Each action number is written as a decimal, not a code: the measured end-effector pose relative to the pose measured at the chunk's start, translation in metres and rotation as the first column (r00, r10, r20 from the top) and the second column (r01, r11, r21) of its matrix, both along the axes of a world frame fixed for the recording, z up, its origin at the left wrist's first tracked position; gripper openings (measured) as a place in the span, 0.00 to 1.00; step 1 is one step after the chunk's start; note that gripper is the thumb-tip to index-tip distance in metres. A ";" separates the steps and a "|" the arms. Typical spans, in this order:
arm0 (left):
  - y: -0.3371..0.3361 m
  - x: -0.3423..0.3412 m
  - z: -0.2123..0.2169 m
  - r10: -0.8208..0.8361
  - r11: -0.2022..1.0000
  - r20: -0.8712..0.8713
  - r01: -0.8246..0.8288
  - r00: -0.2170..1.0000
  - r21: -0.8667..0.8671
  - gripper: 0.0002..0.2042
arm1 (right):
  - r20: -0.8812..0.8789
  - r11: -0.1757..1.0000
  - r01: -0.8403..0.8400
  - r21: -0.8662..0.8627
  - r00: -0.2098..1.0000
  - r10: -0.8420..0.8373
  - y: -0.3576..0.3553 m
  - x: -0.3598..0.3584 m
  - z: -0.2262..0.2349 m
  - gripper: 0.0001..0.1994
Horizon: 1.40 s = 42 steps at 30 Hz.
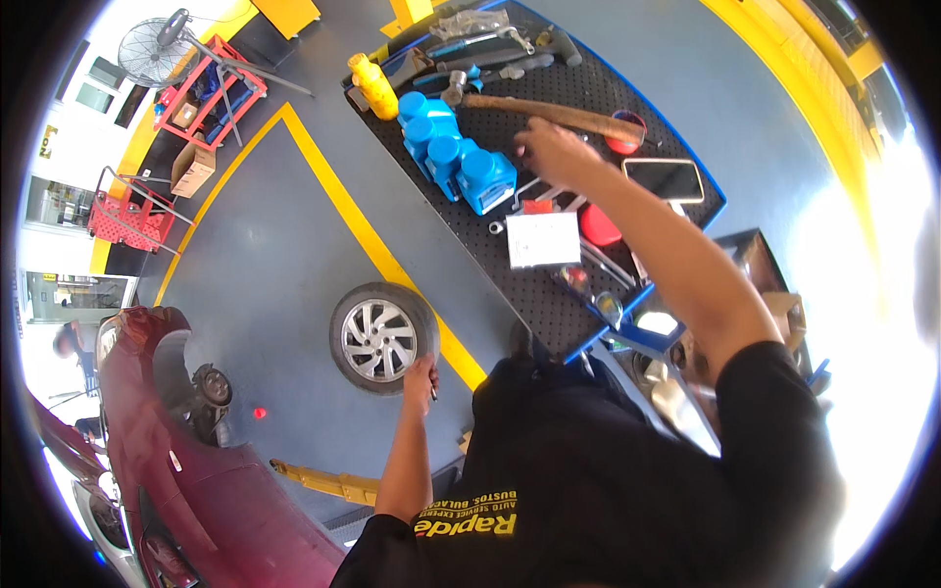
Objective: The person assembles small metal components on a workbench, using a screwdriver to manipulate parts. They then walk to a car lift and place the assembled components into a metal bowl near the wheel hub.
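Hands work apart: our right hand (551,149) reaches over the black surface (470,235), fingers curled closed just below the hammer (549,111) handle, though we cannot tell whether it grips anything. Our left hand (421,377) hangs low, closed on a small dark tool, touching the wheel (380,338) that stands on the floor beside the yellow line. Blue jacks (456,152) sit left of the right hand, a phone (665,178) to its right.

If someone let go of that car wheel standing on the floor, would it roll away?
Probably. The wheel stands upright on its round tread, steadied only by the left hand, so it could roll or topple. With its metal rim and thick tyre, it likely feels heavy.
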<state>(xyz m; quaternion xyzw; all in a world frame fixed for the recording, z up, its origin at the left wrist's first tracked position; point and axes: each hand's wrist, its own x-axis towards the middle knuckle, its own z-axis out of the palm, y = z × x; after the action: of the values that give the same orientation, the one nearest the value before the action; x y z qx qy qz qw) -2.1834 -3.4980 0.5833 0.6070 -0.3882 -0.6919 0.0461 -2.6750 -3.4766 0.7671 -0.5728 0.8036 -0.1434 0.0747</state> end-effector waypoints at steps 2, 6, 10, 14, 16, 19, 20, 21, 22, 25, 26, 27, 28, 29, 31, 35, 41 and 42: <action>-0.012 0.001 -0.001 -0.019 1.000 0.018 0.019 1.000 -0.012 0.17 | 0.054 0.993 0.087 -0.083 0.995 -0.083 0.008 -0.035 -0.017 0.07; -0.025 0.019 0.025 0.016 0.990 0.023 -0.012 1.000 -0.142 0.17 | -0.134 0.969 0.194 0.152 0.976 -0.174 0.017 -0.015 0.055 0.08; -0.039 0.010 0.056 -0.091 0.984 -0.037 0.084 0.995 -0.158 0.18 | -0.345 0.960 0.260 0.106 0.915 -0.210 0.009 -0.029 0.011 0.09; -0.075 0.012 0.067 -0.013 0.996 -0.055 0.007 0.998 -0.092 0.18 | -0.290 0.959 0.248 0.135 0.936 -0.201 0.010 -0.021 0.006 0.09; -0.096 -0.001 0.063 -0.049 0.996 -0.108 0.040 0.993 -0.076 0.17 | -0.114 0.971 0.227 0.079 0.969 -0.218 0.018 -0.025 0.022 0.08; -0.134 -0.025 0.079 -0.137 0.990 -0.188 0.132 0.973 -0.039 0.14 | 0.243 0.942 0.316 -0.113 0.928 -0.282 0.023 -0.029 0.046 0.12; -0.146 -0.036 0.088 -0.189 0.982 -0.216 0.186 0.958 -0.033 0.14 | 0.492 0.899 0.433 -0.065 0.798 -0.348 0.025 -0.030 0.061 0.12; -0.157 -0.048 0.097 -0.241 0.970 -0.245 0.242 0.939 -0.028 0.14 | 0.701 0.847 0.531 0.009 0.600 -0.384 0.027 -0.029 0.075 0.12; -0.169 -0.062 0.109 -0.287 0.954 -0.330 0.298 0.899 -0.018 0.13 | 0.785 0.826 0.564 -0.018 0.519 -0.338 0.028 -0.022 0.091 0.12; -0.209 -0.099 0.187 -0.427 0.884 -0.485 0.465 0.763 -0.046 0.10 | 0.930 0.788 0.605 -0.112 0.343 -0.131 0.004 0.012 0.130 0.10; -0.220 -0.119 0.209 -0.502 0.844 -0.506 0.526 0.701 -0.108 0.09 | 0.935 0.776 0.617 -0.128 0.336 -0.113 -0.002 0.025 0.140 0.10; -0.227 -0.140 0.231 -0.571 0.798 -0.517 0.578 0.637 -0.170 0.09 | 0.941 0.766 0.627 -0.144 0.325 -0.089 -0.004 0.035 0.148 0.09; -0.233 -0.164 0.251 -0.637 0.748 -0.524 0.619 0.566 -0.240 0.08 | 0.925 0.781 0.610 -0.135 0.360 -0.120 -0.005 0.043 0.158 0.09; -0.233 -0.184 0.270 -0.678 0.724 -0.507 0.604 0.533 -0.333 0.08 | 0.919 0.778 0.602 -0.181 0.386 -0.085 -0.010 0.051 0.165 0.09; -0.225 -0.218 0.305 -0.721 0.689 -0.526 0.551 0.451 -0.471 0.09 | 0.901 0.777 0.572 -0.262 0.434 -0.016 -0.023 0.076 0.177 0.08; -0.213 -0.223 0.340 -0.679 0.732 -0.622 0.420 0.390 -0.536 0.10 | 0.855 0.796 0.440 -0.416 0.486 0.179 -0.042 0.122 0.185 0.11; -0.256 -0.181 0.332 -0.719 0.639 -0.382 0.336 0.580 -0.692 0.07 | 0.775 0.801 0.312 -0.511 0.570 0.272 -0.093 0.170 0.166 0.12; -0.269 -0.179 0.330 -0.756 0.557 -0.327 0.296 0.567 -0.776 0.07 | 0.785 0.830 0.322 -0.455 0.584 0.204 -0.104 0.176 0.161 0.14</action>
<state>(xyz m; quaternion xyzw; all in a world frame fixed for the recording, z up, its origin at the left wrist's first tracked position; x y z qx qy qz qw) -2.3628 -3.7675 0.9134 0.1221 -0.7342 -0.6502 0.1530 -2.4986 -3.5805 0.9277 -0.4104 0.6210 -0.6162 0.2574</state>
